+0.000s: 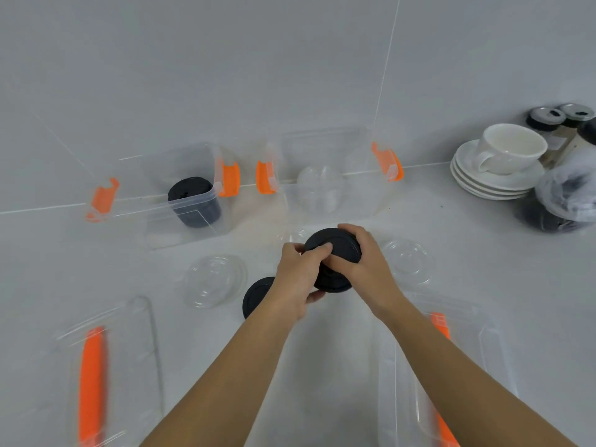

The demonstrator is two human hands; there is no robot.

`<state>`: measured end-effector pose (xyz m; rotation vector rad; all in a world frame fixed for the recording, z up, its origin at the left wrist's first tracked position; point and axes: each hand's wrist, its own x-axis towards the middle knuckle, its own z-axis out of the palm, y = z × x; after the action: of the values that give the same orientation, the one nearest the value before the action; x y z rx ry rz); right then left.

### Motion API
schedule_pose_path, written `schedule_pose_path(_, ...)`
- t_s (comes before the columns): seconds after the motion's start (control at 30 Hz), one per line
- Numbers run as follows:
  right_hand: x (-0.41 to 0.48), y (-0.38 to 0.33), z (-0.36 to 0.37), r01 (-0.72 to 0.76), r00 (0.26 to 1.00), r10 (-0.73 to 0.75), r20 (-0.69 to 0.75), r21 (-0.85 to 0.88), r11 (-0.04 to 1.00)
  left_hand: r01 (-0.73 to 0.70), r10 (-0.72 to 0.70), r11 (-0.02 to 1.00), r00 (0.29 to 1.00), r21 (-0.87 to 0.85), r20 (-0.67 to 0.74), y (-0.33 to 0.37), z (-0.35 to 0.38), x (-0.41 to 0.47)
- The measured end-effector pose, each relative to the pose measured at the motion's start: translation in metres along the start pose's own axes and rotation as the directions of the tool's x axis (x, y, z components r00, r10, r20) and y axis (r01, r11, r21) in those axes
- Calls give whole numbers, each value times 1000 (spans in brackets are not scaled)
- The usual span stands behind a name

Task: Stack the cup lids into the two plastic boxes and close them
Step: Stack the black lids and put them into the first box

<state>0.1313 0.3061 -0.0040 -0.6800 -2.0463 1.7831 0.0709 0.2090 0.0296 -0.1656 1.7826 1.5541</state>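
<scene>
Both my hands grip a short stack of black cup lids (335, 250) above the middle of the counter; my left hand (300, 275) holds its left side and my right hand (364, 262) its right. One black lid (256, 295) lies flat under my left wrist. Clear dome lids lie at the left (214, 280) and right (406, 259). The left clear box (193, 208) with orange latches holds a stack of black lids (193, 201). The right clear box (325, 175) holds clear lids (319, 188). Two box covers with orange handles lie near me, left (109, 366) and right (451, 366).
At the right stand a white cup (509, 150) on stacked saucers (493, 185), dark-capped jars (548, 119) and a bagged bundle of lids (564, 201). A tiled wall rises right behind the boxes.
</scene>
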Motion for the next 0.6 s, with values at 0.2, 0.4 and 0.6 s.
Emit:
schedule_pose_path(0.2, -1, -29, 27, 74, 995, -76, 61, 38, 997, -140, 142, 990, 988, 37, -67, 16, -33, -16)
schedule_pose_path(0.4, -7, -30, 56, 48, 983, -47, 179, -1, 999, -111, 119, 992, 976, 52, -184, 5, -62, -24)
schedule_pose_path(0.6, -15, -10, 80, -48, 963, 61, 264, -56, 997, 2, 4, 1000, 975, 23, -222, -20, -81, -20)
